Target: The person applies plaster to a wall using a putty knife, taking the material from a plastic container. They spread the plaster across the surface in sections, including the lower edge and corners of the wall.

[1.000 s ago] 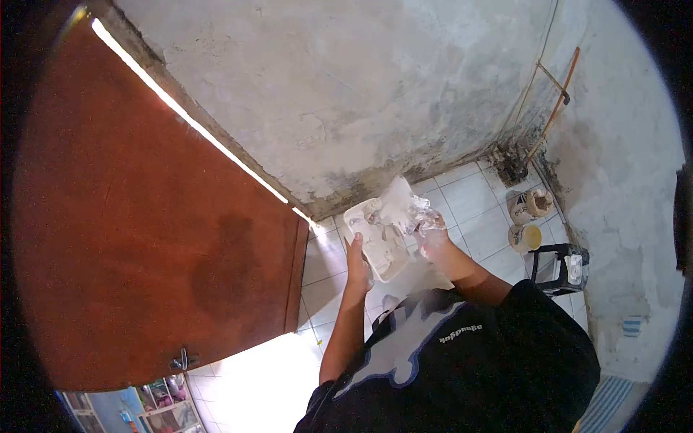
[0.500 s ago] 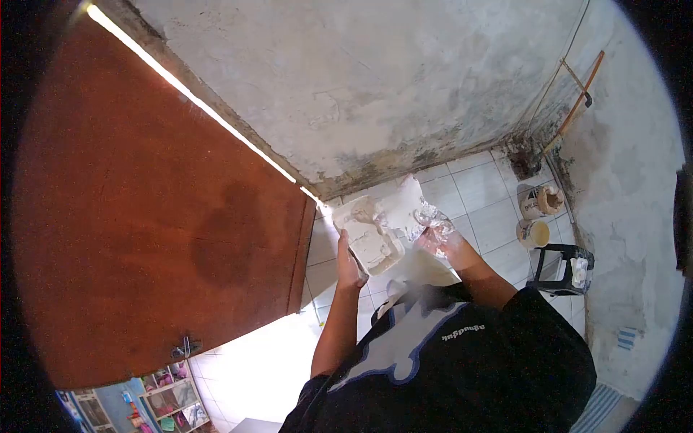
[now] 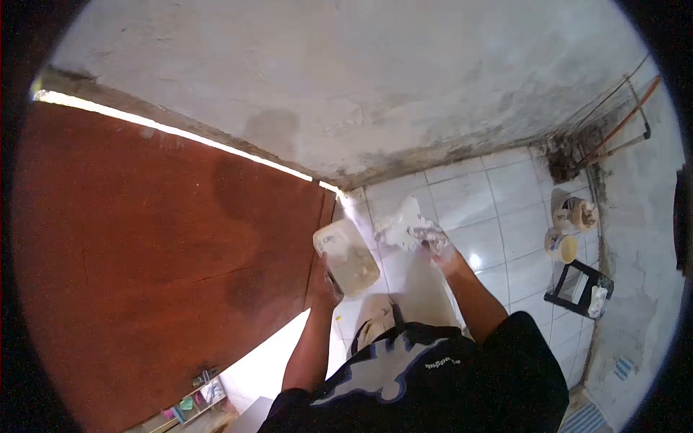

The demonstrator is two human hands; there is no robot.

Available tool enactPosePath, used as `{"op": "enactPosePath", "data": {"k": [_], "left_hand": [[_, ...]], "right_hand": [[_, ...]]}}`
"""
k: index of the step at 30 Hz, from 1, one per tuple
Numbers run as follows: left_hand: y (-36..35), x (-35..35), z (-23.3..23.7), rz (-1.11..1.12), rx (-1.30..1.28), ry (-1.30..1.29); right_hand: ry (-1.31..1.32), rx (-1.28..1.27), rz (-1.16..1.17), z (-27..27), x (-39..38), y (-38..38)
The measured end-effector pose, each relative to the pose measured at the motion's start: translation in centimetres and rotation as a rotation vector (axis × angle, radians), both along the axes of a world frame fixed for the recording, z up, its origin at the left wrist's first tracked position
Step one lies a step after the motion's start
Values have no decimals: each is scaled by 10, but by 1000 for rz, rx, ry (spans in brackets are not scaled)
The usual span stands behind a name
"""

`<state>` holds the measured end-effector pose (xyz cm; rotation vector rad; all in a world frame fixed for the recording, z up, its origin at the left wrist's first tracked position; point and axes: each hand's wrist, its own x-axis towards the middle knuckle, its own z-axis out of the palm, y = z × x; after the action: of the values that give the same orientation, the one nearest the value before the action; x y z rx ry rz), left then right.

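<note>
Tray (image 3: 352,261) up in the left hand's (image 3: 327,283) grip, and just beside it the smaller white-coated flat tool (image 3: 399,229), clasped in the right hand (image 3: 439,255)! Holding them apart looks like the current step; the next move calls for steadiness. Rectangular, pale, that tray shows off-white smears inside.

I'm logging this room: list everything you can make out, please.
Tray: one, off-white, centre
Flat tool: one, white-smeared, centre
Containers: two, pale, by right wall
Stool: one, black, right
Item on stool: one, white, right
Door: one, reddish-brown, left
Walls: two, grey, top and right
Floor: one, white, centre
Pipe: one, orange, upper right
Striped pieces: two, blue-white, lower right
Shelf: one, pale, bottom left
Shirt: one, black, bottom
Left hand: one, bare, holding tray
Right hand: one, white-smeared, holding tool
</note>
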<state>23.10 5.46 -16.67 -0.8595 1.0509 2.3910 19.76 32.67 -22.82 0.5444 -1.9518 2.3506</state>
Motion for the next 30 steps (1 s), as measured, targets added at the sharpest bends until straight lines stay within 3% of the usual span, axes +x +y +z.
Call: {"op": "enactPosePath", "data": {"k": [1,2,3,7,9,12,16,18,20,22,23,24,25,26,28,29,30], "left_hand": [[-1,0,1,31,-18,-70],[-3,2,2,63,-27,-135],[-3,1,5,3,-21,-39],[0,-9,28,-68,98,-88],[-4,-26,30,-140,-172,-75],[-26,-47,15,-183,-148,-80],[-49,-65,-16,-236,-27,-17],[-44,-70,-13,-227,13,37],[-58,-72,-44,-176,13,25],[-61,-73,-55,-101,41,-33],[-61,-73,-60,-109,126,-58],[-56,-67,-62,-101,133,-68],[-66,-58,-68,-172,-69,177],[-64,-55,-73,-246,-294,423],[-53,-45,-89,-223,-304,419],[-59,-40,-120,-234,-410,424],[-81,-42,-160,-258,-494,437]], "right_hand": [[-27,-19,3,6,1,-3],[-559,-388,13,12,-3,-9],[-1076,-751,20,19,-11,-10],[-1061,-857,-30,34,-9,-6],[-1014,-920,-96,47,-11,-7],[-988,-929,-209,69,-14,-17],[-823,-984,-324,33,2,-44],[-849,-1205,-340,12,11,-47],[-920,-1080,-484,7,6,-79],[-282,-1139,-224,-22,14,-98],[-293,-1132,-229,-27,18,-102],[-655,-1271,-367,-19,16,-106],[-1024,-1367,-508,-21,14,-124],[-1033,-1360,-502,-30,10,-129],[-1151,-1309,-631,-50,7,-131],[-1152,-1316,-632,-84,9,-142],[-920,-1363,-487,-124,10,-162]]}}
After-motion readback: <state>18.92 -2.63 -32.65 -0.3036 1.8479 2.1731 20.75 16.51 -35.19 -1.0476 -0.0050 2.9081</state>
